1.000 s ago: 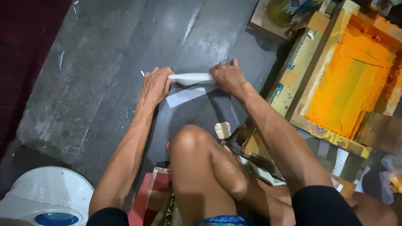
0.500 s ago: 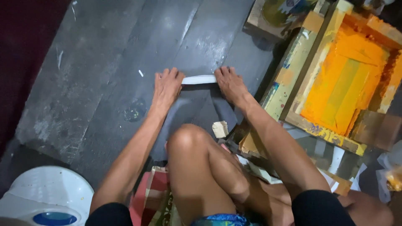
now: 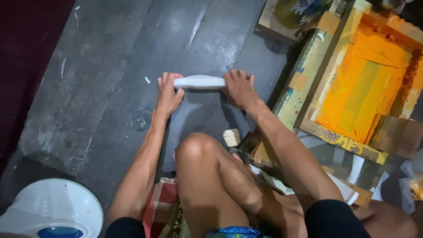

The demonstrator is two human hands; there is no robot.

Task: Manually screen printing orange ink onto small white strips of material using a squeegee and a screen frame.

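- White roll [image 3: 199, 82], a pale sheet rolled into a tube, lies crosswise on the dark grey board [image 3: 110, 66], just beyond the person's raised knee [image 3: 198, 150].
- Left hand [image 3: 168, 92] is at the left end of the white roll, fingers curled around that end and pressing it down on the board.
- Right hand [image 3: 239, 88] is at the right end of the white roll, fingers bent over it, palm low on the board.
- Both hands hold the same white roll, 1 at each end, with its middle bare between them.
- Right of the white roll, well apart, a wooden printing frame [image 3: 308, 75] stands tilted, its screen [image 3: 365, 83] coated in orange ink.
- Behind that frame, further from the white roll, sits a can [image 3: 293, 13] on a wooden block.
- Nearer the person than the white roll, beside the knee, lies a small pale block [image 3: 231, 137].
- Far to the lower left of the white roll is a white rounded fan base [image 3: 53, 207] with a blue patch.
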